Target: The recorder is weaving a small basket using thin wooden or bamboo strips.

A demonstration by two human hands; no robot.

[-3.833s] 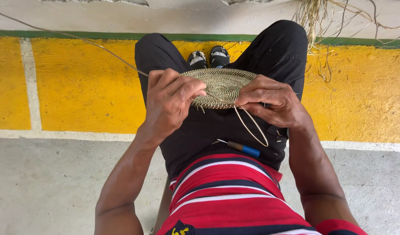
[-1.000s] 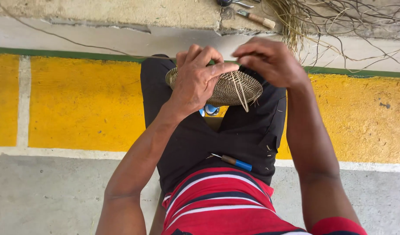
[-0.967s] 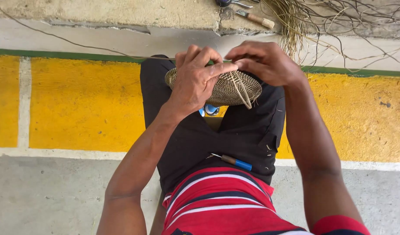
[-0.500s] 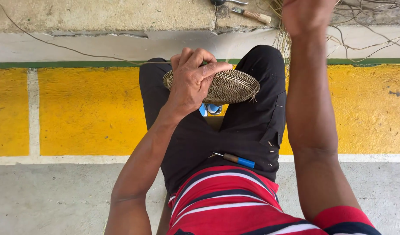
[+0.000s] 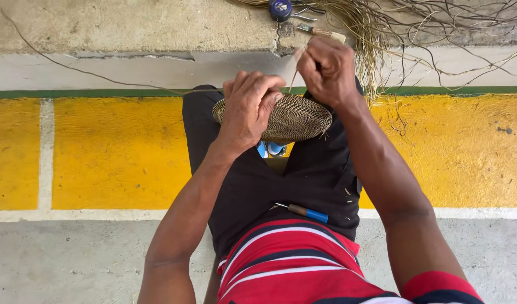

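L hand (image 5: 248,112) clamps round tan woven-fibre disc (image 5: 295,117) flat on knees; R hand (image 5: 326,70) just above far rim, fingers pinching thin pale fibre strand (image 5: 294,72).

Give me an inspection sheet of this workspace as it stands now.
Surface: yellow painted floor band edged with white lines; grey concrete nearer the person.
Job's things: round woven disc on the knees; thin fibre strand.
Clutter: blue-handled tool on the lap; loose dry fibres, small round blue item and another tool on the ledge.
Grips: left hand presses on the disc; right hand pinches the strand above it.
Cables: nothing seen.
Surroundings: concrete ledge with a green stripe below.
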